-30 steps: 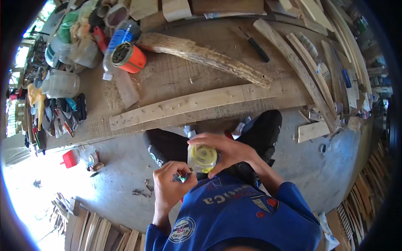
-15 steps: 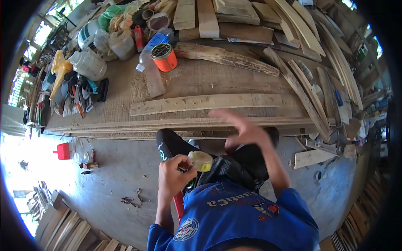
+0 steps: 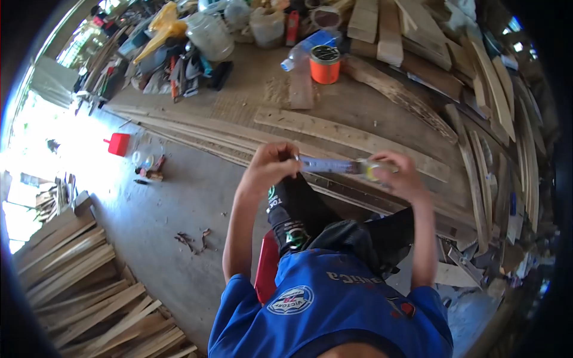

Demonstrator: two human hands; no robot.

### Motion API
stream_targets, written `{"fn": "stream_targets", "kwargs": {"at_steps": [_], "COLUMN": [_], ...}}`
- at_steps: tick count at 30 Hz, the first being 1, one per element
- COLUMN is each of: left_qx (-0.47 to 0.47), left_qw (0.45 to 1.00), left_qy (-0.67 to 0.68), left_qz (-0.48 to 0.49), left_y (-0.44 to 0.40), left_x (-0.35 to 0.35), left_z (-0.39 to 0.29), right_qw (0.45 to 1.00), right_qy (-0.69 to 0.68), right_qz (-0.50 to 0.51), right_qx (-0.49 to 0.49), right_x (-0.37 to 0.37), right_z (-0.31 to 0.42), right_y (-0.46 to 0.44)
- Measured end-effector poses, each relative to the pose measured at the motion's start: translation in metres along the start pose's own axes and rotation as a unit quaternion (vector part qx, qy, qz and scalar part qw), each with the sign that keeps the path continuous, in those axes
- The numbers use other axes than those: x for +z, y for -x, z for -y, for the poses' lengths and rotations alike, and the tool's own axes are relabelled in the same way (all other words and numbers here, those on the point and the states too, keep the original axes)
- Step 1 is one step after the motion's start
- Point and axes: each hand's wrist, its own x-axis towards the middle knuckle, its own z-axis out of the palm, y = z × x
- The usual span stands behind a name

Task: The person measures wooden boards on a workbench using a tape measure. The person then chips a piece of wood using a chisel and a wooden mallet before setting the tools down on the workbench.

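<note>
Tape measure (image 3: 373, 169) in use: we see its case in the right hand (image 3: 395, 173), fingers curled round it, while the left hand (image 3: 276, 167) pinches the free end of the blade (image 3: 328, 165) between thumb and fingers. The blade runs nearly level from one hand to the other, a short length drawn out above the knees, across our view of the workbench's (image 3: 242, 98) near edge. Motion blurs the right hand and the case, so we cannot read any marks.

Just beyond the hands we find a long wooden strip (image 3: 352, 136) lying on the bench. Farther back, an orange can (image 3: 324, 72) of dark, thin pieces stands beside a plastic bottle (image 3: 316, 43) on its side, with a rough-edged length of wood (image 3: 400, 95) to their right. To the left we make out a clear jar (image 3: 210, 37), tilted near a black block-like object (image 3: 220, 76). On the floor lies a red dustpan (image 3: 118, 144).
</note>
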Motion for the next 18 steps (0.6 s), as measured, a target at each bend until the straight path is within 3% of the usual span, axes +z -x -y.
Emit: {"fn": "stream_targets", "kwargs": {"at_steps": [3, 4, 7, 8, 9, 12, 14, 16, 18], "left_qx": [-0.024, -0.047, -0.071, -0.073, -0.071, -0.114, -0.112, -0.103, -0.094], "left_qw": [0.993, 0.987, 0.968, 0.962, 0.956, 0.959, 0.969, 0.977, 0.976], "left_qy": [0.117, 0.148, 0.197, 0.21, 0.227, 0.139, 0.122, -0.002, -0.035], "left_qz": [0.0, -0.042, -0.141, -0.159, -0.171, -0.217, -0.182, -0.188, -0.192], "left_y": [-0.017, -0.024, -0.05, -0.059, -0.068, -0.087, -0.097, -0.103, -0.101], "left_x": [-0.039, -0.056, -0.098, -0.113, -0.127, -0.139, -0.14, -0.14, -0.132], "left_z": [0.005, 0.008, 0.024, 0.035, 0.044, 0.055, 0.058, 0.063, 0.057], "right_qw": [0.994, 0.99, 0.975, 0.984, 0.979, 0.956, 0.933, 0.911, 0.914], "right_qy": [0.056, 0.073, 0.055, 0.023, 0.012, 0.016, 0.029, 0.061, 0.04], "right_qz": [-0.034, -0.039, -0.176, -0.11, -0.135, -0.206, -0.255, -0.324, -0.308], "right_qx": [0.081, 0.115, 0.121, 0.137, 0.155, 0.21, 0.251, 0.249, 0.26], "right_x": [-0.045, -0.063, -0.12, -0.142, -0.159, -0.186, -0.196, -0.188, -0.192], "right_z": [-0.01, -0.013, -0.06, -0.06, -0.068, -0.086, -0.096, -0.097, -0.11], "right_y": [0.006, 0.011, 0.027, 0.034, 0.041, 0.058, 0.067, 0.069, 0.069]}}
